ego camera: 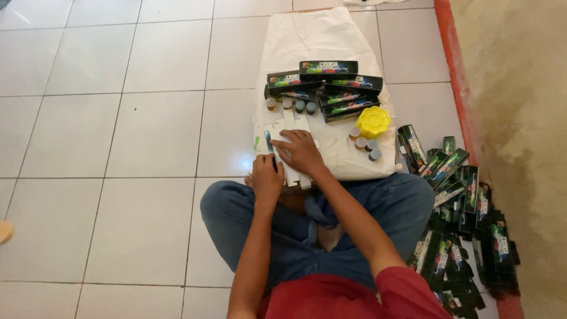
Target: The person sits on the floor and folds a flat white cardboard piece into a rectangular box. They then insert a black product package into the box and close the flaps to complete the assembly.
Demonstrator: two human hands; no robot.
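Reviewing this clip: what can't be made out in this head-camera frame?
- Flat white carton: its middle is hidden under the right hand and left hand.
- Grip of either hand: fingers too small to tell.
- Small paint pots: colours too small to tell.
- Pile of black boxes: cut off by the bottom edge.

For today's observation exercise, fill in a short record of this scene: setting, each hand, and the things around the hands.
Setting: person sitting cross-legged on a white tiled floor
Left hand: on the near edge of a flat unfolded carton
Right hand: pressed flat on the same carton
Work surface: white sack
Ahead: stacked black boxes, small paint pots
Right of hands: yellow flower-shaped palette
Far right: heap of flat black cartons
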